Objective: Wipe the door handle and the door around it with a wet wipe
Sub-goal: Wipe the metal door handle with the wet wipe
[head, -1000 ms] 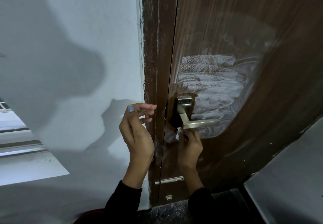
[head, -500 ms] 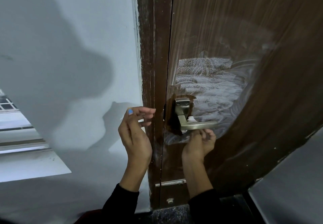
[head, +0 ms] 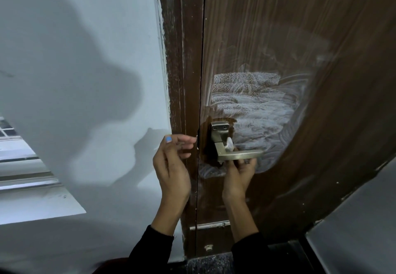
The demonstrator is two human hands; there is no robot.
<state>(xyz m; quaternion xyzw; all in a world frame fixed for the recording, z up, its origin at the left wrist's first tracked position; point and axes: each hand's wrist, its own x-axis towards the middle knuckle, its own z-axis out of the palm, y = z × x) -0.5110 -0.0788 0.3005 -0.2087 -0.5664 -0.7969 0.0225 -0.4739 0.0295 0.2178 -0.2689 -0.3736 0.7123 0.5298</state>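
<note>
Right hand [head: 239,172] reaches under the door handle [head: 237,155], gripping the wet wipe [head: 228,146] against its neck. Left hand [head: 171,162] hovers empty, fingers loosely curled. Streaks cover the door [head: 267,113] above; below the handle looks largely unwiped.

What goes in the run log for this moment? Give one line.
right hand: under lever of door handle, holding wet wipe | left hand: raised, empty, beside door frame | door: smeared
</note>
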